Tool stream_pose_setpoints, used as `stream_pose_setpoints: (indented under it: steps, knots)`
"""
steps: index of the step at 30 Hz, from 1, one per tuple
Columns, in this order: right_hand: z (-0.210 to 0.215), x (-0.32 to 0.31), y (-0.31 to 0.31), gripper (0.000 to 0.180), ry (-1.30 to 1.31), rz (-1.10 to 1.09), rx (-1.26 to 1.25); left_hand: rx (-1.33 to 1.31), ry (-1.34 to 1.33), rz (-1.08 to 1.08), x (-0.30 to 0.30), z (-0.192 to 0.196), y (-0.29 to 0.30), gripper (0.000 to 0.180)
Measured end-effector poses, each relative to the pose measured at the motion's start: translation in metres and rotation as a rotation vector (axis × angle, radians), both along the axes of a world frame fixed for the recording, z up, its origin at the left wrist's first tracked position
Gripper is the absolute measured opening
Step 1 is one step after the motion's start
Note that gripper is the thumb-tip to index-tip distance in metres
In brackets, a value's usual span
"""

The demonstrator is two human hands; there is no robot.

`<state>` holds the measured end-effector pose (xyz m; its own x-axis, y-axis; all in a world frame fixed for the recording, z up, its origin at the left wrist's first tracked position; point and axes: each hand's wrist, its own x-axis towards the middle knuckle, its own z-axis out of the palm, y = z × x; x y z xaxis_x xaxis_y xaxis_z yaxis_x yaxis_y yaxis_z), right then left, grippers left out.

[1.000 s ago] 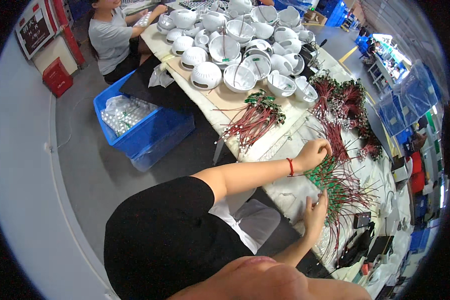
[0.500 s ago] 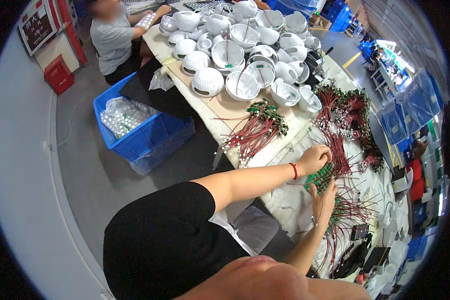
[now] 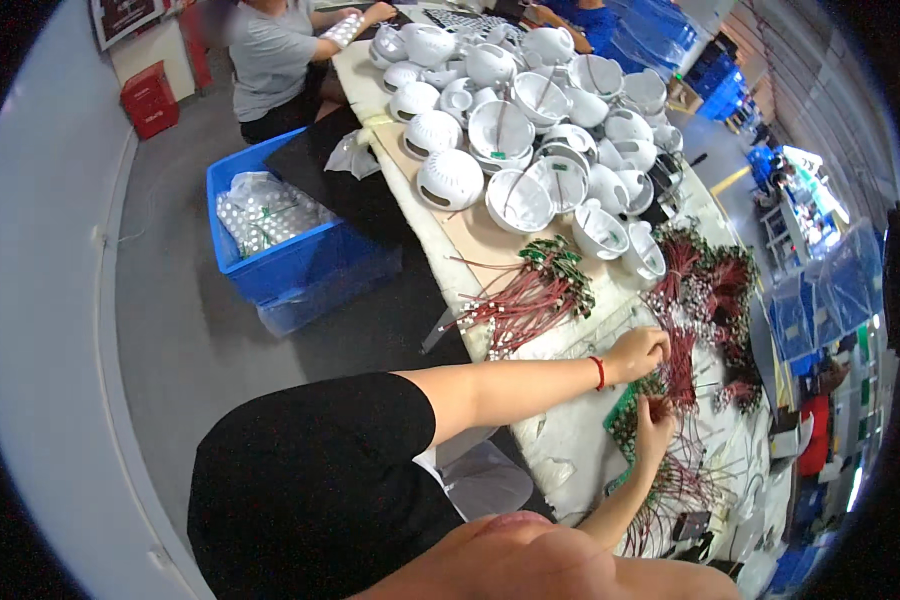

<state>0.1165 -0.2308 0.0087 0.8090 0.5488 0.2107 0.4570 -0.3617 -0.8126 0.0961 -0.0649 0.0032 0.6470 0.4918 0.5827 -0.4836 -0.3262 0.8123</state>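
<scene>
My left hand (image 3: 635, 355) reaches over the table with its fingers pinched together, a red cord round the wrist. Whatever lies between those fingertips is too small to make out. Just nearer, my right hand (image 3: 654, 430) has its fingers curled closed beside red wires; I cannot tell what they grip. Between and below both hands lies a green panel of circuit boards (image 3: 622, 420) with thin dark red wires rising from it. Bundled red wires (image 3: 679, 368) with white connectors lie right beyond my fingertips.
A pile of white dome-shaped housings (image 3: 500, 130) covers the table's far part. Loose wired boards (image 3: 545, 290) lie in front of it. A blue bin (image 3: 300, 262) with bubble-patterned packing stands left on the floor. A person in a grey shirt (image 3: 275, 60) sits at the far left.
The view has shifted, so the scene sits lower in the picture. My right hand has gone from stretched, spread fingers to curled ones, near the left hand. The left hand stays pinched.
</scene>
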Motion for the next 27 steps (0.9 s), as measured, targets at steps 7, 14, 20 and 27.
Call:
stream_pose_setpoints:
  steps: [7,14,20,27]
  knots:
    - [0.000,-0.018,0.005,0.014,-0.044,0.021,-0.058,0.015,-0.017,0.023,0.002,-0.003,0.001,0.011]
    - [-0.022,0.000,-0.003,0.027,-0.235,-0.133,-0.063,0.048,0.198,-0.092,-0.003,-0.007,0.003,0.014]
    - [-0.017,-0.007,0.000,0.037,-0.169,-0.239,0.010,0.203,0.135,-0.060,-0.013,-0.004,0.000,0.014]
    - [-0.009,-0.013,0.012,0.034,-0.160,-0.276,0.232,0.320,0.395,-0.071,-0.004,-0.010,0.027,0.016]
